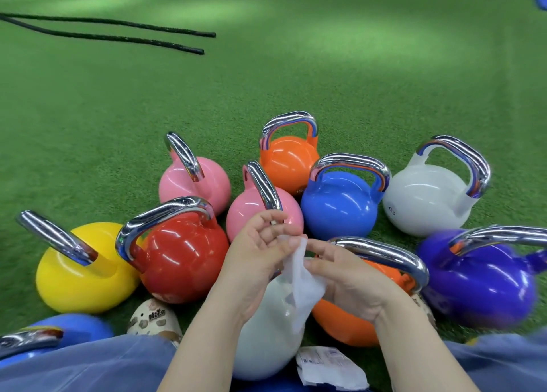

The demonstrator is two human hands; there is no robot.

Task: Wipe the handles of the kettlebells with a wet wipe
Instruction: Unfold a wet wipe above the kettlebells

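Several coloured kettlebells with chrome handles stand close together on green turf. Among them are a red one, a yellow one, two pink ones, a blue one and a purple one. A white wet wipe hangs between my hands, above a white kettlebell. My left hand and my right hand both pinch the wipe's top edge. An orange kettlebell sits under my right hand, its handle arching past my fingers.
A torn wipe wrapper lies on the turf near my knees. Two black battle-rope ends lie at the far left. A patterned shoe shows below the red kettlebell. Open turf stretches beyond the cluster.
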